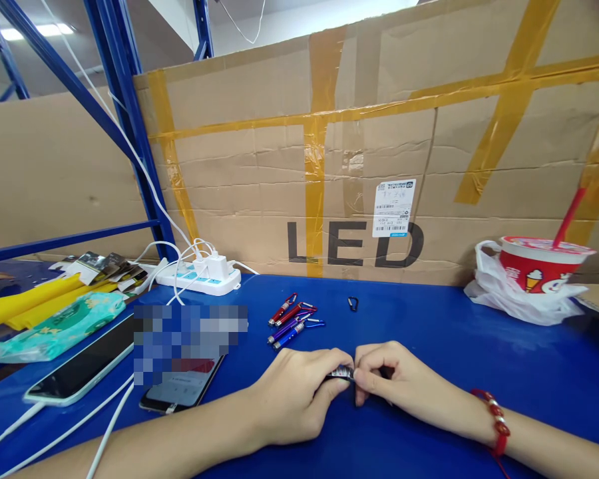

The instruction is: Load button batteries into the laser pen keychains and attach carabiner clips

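My left hand (299,392) is closed around a small black cylinder (340,372) with a pale label, near the front middle of the blue table. The fingertips of my right hand (389,372) pinch at the cylinder's right end; what they hold is too small to make out. Beyond my left hand lie several small metallic penlights with carabiner clips, red ones (285,313) at the back, then a purple one (282,330) and a blue one (289,335). A loose black carabiner (353,304) rests farther back, apart from them.
At the left are two phones (87,362) (184,386), white cables, a teal tissue pack (64,326) and a white power strip (199,278). A red cup (539,266) in a plastic bag stands back right. Cardboard (259,179) walls the rear edge.
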Demonstrator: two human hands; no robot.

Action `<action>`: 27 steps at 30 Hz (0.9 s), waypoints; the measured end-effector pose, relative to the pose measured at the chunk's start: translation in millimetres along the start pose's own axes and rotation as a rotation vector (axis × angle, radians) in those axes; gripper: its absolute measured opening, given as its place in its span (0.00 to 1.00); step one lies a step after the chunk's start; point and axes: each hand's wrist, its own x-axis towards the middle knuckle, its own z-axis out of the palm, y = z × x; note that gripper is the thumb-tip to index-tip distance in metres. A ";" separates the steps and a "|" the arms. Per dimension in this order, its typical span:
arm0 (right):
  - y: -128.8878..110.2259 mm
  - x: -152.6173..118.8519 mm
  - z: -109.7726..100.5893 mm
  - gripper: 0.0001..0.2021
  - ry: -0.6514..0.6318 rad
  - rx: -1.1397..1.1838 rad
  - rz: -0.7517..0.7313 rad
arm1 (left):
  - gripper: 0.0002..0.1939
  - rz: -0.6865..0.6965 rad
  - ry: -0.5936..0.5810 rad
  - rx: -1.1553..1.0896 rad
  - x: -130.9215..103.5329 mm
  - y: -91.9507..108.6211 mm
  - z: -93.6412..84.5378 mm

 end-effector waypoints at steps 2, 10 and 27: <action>0.0 -0.7 0.1 0.21 -0.001 -0.004 -0.005 | 0.07 -0.002 -0.007 0.003 0.3 -0.5 -0.6; 2.9 0.3 0.6 0.21 -0.001 0.011 -0.005 | 0.07 -0.020 -0.016 0.004 -0.5 -0.8 -0.9; 2.8 3.6 -0.3 0.20 -0.012 0.083 0.003 | 0.07 -0.020 -0.013 0.019 -0.4 0.3 -1.8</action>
